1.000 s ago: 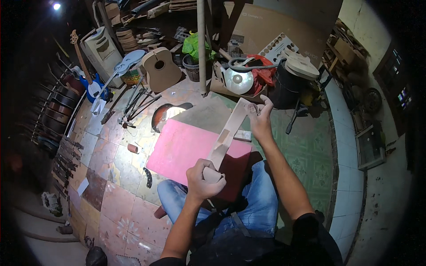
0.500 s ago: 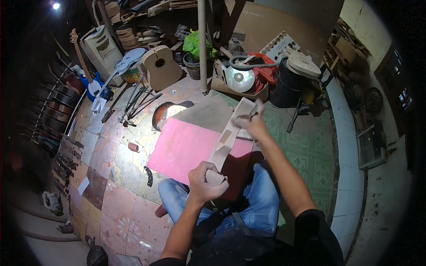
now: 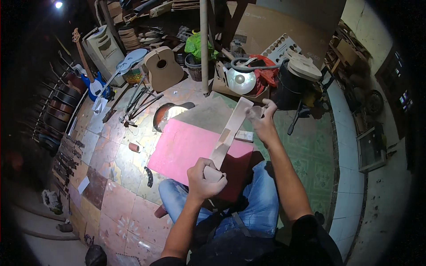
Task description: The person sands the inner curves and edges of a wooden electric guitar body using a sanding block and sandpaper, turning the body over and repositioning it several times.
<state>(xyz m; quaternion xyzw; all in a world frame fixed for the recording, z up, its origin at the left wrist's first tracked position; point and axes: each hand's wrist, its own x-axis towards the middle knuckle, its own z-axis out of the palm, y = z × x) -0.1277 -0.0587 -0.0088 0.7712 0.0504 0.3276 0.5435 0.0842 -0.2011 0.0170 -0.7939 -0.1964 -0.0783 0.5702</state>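
Note:
My left hand [image 3: 205,179] is closed round the near end of a long, pale wooden piece [image 3: 237,116], which has a rectangular cutout [image 3: 224,134] near its middle. The piece slants up and away to the right, above a pink board [image 3: 177,146] in front of my knees. Beside the far end of the wood is my right hand [image 3: 265,124], with its fingers curled and a small greyish thing, blurred by motion, at the fingertips. I cannot make out what that is. A small pale block [image 3: 244,136] lies on the board's right edge.
Beyond the pink board lie a grey sheet [image 3: 208,114] and a sunburst guitar body [image 3: 162,116]. A tan acoustic guitar body [image 3: 163,68], a blue electric guitar [image 3: 94,86], a pole [image 3: 204,48] and a black bin [image 3: 284,86] stand farther back. A sanding-paper-coloured roll [image 3: 134,147] is on the floor.
My right hand has moved from over the far part of the wood out to its right side. My left hand keeps its grip, and the piece has hardly moved.

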